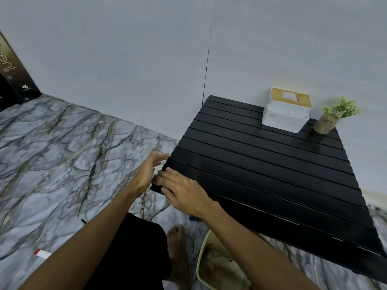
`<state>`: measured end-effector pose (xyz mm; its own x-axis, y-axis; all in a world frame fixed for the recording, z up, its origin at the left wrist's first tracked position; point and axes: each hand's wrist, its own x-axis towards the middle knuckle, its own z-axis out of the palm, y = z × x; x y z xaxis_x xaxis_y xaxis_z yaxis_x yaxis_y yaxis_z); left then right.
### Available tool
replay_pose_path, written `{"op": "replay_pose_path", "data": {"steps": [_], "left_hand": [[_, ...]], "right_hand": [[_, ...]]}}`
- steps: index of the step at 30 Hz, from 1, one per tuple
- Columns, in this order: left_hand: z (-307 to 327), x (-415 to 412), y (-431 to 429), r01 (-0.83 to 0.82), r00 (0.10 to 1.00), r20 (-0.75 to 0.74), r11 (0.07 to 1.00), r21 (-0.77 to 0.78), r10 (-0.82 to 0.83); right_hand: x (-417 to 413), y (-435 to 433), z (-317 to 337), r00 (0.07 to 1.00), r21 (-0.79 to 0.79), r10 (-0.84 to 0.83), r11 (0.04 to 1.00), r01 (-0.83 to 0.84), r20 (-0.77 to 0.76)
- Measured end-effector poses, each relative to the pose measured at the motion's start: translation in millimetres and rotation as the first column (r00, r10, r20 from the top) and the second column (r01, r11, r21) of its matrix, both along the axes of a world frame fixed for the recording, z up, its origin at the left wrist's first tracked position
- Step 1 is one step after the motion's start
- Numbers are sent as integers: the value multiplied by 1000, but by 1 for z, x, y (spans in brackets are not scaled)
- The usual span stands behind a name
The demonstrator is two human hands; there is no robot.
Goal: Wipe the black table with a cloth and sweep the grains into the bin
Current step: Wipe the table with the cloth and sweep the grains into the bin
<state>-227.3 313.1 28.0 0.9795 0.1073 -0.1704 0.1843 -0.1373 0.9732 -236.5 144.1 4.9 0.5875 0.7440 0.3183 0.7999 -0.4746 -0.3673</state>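
At the near left corner of the black slatted table (272,164), your right hand (184,192) lies flat on the last slats with its fingers straight, reaching towards the edge. It grasps nothing that can be made out. No cloth shows beneath or beside it, and whether a thin one is trapped under the palm cannot be told. Your left hand (147,170) is held just off that same edge, beside the right hand. It is released, with the fingers extended and the palm turned towards the table, and it too holds nothing.

No grains are distinguishable on the dark slats or in either palm; the corner is blurred.

Judged from this posture, the step in hand is the sweep: the flat right hand is placed to push debris over the edge, and the left to receive it.

A cream-coloured plastic bin (200,256) stands on the floor below the table's near edge, to the right of your bare foot (178,245), with crumpled pale material inside. It is apart from the corner where your hands work.

The next move therefore calls for carrying anything caught across to the bin, or for directing the sweep along the near edge until it falls above the bin's opening.

Further off, a white tissue box with a wooden lid (285,114) and a small green potted plant (335,116) stand at the table's far side, near the pale wall (125,49). Grey veined marble flooring (62,153) surrounds the table.
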Motion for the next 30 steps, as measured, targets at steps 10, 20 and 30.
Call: {"op": "replay_pose_path", "data": {"steps": [10,20,30], "left_hand": [[-16,-19,-36,-83,973,212,725,684,-89],[-15,-16,-131,-32,896,287,593,804,-340],[-16,-29,-188,69,864,252,597,799,-437]], "right_hand": [[-31,-78,-11,974,114,-180,980,165,136],[-61,-222,-11,698,30,-714,698,716,-59],[-90,-332,-9,272,25,-950,272,962,-156]]}}
